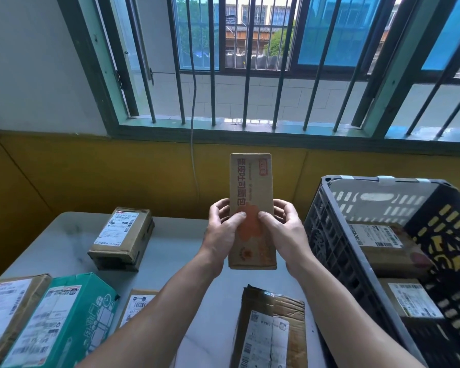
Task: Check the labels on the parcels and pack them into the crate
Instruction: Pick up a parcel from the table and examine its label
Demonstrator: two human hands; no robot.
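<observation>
At the centre of the frame, a long cardboard parcel (251, 208) with red printed characters is held upright above the table (175, 251). The left hand (223, 229) and the right hand (284, 229) pinch its lower half from either side, thumbs pressed on the front face, so most of the box rises above the grip. At right, the dark plastic crate (337, 248) already contains two labelled parcels. More labelled parcels, including a green box (72, 314), lie at lower left.
</observation>
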